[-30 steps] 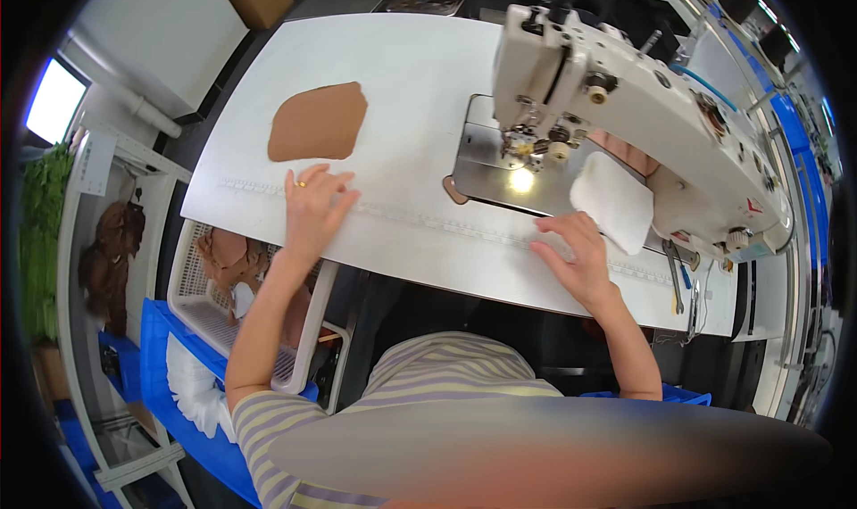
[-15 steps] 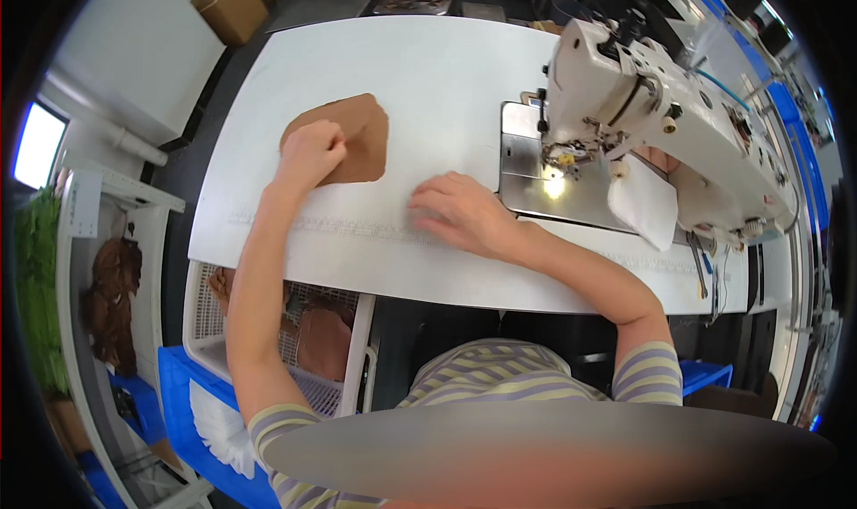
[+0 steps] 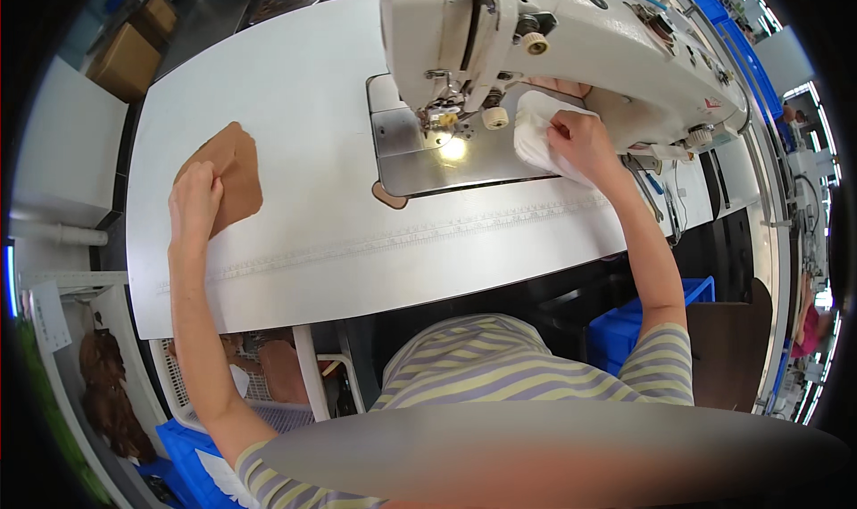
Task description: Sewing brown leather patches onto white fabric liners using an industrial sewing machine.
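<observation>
At the left of the white table, my left hand (image 3: 195, 204) is closed on a brown leather piece (image 3: 239, 177) with rounded corners. The piece lies flat except for a crease beside my fingers. Over on the right, under the sewing machine's arm, my right hand (image 3: 582, 141) pinches the edge of a soft white sheet (image 3: 534, 132). Whether it is one layer or several I cannot tell. The white sewing machine (image 3: 446, 36) stands between my hands, its lamp shining on the metal bed plate (image 3: 415, 165) below the needle.
A ruler scale (image 3: 384, 241) runs along the table's front part. Scissors and small tools (image 3: 656, 188) lie right of my right hand. Below the left front edge, a white basket (image 3: 308, 375) holds brown pieces. Blue bins (image 3: 616, 331) stand below the table.
My right hand has gone from the bare tabletop to the white sheet and closed on it. The left stays on the leather. The whole view has swung rightward.
</observation>
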The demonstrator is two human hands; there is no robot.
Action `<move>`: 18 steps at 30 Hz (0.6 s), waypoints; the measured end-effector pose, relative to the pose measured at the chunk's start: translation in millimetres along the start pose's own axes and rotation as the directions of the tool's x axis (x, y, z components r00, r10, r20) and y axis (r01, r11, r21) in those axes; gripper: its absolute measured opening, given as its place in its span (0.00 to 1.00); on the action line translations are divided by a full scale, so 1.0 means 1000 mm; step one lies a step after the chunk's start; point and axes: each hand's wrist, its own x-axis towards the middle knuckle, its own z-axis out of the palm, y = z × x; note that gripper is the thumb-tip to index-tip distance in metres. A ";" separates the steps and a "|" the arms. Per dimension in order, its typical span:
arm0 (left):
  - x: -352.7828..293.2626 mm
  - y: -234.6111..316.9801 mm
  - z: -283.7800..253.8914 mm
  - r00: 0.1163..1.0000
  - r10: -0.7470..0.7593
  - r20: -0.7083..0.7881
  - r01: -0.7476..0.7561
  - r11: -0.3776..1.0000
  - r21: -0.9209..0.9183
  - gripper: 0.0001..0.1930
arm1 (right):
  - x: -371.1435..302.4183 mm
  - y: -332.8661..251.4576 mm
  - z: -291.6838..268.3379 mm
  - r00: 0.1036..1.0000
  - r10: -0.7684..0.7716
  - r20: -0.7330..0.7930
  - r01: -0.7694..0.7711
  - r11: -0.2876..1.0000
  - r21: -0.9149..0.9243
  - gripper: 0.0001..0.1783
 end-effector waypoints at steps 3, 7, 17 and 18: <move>0.001 0.004 0.007 0.999 -0.001 -0.033 0.003 0.998 0.069 0.07 | 0.001 0.008 -0.010 0.958 0.228 0.176 -0.272 0.917 0.293 0.11; 0.001 0.002 0.005 0.983 -0.181 -0.028 0.177 0.977 -0.122 0.04 | -0.011 0.024 -0.003 0.961 0.231 0.155 -0.278 0.767 0.579 0.11; -0.011 -0.061 0.024 0.909 -0.385 0.160 0.339 0.461 -0.820 0.07 | -0.011 0.020 0.005 0.952 0.157 0.261 -0.302 0.605 0.736 0.06; -0.010 -0.064 0.023 0.902 -0.395 0.174 0.357 0.458 -0.814 0.07 | -0.011 0.019 0.004 0.952 0.152 0.266 -0.302 0.603 0.738 0.06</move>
